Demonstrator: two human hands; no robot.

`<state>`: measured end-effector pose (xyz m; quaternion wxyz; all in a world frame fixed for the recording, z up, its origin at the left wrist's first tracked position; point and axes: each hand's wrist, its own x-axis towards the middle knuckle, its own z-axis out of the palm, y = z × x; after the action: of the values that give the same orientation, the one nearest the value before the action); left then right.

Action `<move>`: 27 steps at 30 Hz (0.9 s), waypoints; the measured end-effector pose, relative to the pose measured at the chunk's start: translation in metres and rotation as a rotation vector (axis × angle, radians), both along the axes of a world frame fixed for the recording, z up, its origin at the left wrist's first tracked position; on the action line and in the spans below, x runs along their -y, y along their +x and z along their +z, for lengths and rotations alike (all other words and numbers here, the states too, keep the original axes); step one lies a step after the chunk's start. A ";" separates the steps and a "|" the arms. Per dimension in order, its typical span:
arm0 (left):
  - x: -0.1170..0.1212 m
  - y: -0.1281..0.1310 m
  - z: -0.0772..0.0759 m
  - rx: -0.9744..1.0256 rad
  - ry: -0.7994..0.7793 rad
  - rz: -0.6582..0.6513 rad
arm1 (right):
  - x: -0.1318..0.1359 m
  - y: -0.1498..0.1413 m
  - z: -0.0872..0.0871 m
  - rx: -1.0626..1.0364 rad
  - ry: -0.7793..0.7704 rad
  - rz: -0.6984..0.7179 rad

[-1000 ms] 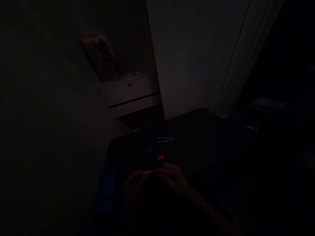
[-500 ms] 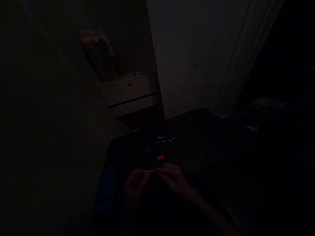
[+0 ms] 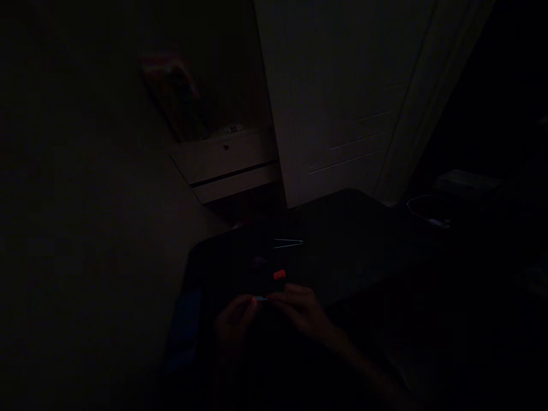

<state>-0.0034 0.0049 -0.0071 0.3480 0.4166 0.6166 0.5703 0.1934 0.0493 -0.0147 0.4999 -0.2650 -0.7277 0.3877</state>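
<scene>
The room is very dark. My left hand is closed, its thumb and forefinger pinching one end of a small, thin, pale bluish piece whose kind I cannot make out. My right hand is closed too, with its fingertips at the other end of that piece; whether they grip it or something else is too dark to tell. Just beyond the right hand lies a small bright orange-red block. A pair of thin metal tweezers rests farther back on the dark table.
A dim purplish object lies left of the tweezers. At the table's left edge is a flat blue item. A white cable lies to the right. Behind stand a drawer unit and a pale door-like panel.
The picture is slightly darker. Both hands stay almost in place, and the small pale piece between them shows a little differently.
</scene>
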 end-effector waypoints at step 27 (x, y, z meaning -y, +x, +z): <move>0.000 0.009 0.018 -0.031 -0.054 0.001 | -0.003 0.000 -0.001 0.045 -0.002 0.047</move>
<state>0.0051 0.0048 0.0108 0.3493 0.4157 0.6373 0.5468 0.1932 0.0518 -0.0158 0.4740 -0.2571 -0.7443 0.3940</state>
